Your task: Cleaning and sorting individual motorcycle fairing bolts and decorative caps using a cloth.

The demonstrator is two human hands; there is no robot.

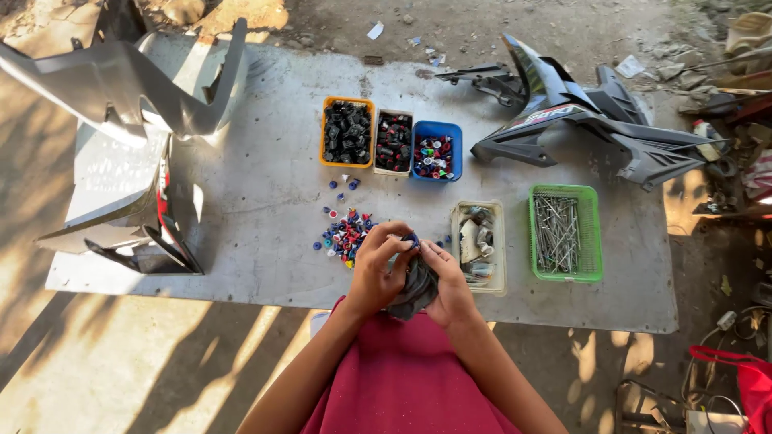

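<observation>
We hold a dark rag [414, 291] between both hands. Our left hand [378, 273] wraps around it, and our right hand [449, 281] pinches a little blue cap [413, 239] at the top. The rag hangs long ways down toward us. Just past our fingers lies a pile of small caps [347, 233]. To the right sit a clear tray [478, 245] and a green basket [565, 233] of nails. All rest on a gray board [257, 193] on dirt ground.

3 trays [393, 142] of small parts sit side by side mid-table [265, 185]; loose caps [346, 233] lie before them — right of those, a tub [479, 245], then a basket of nails [565, 233].
</observation>
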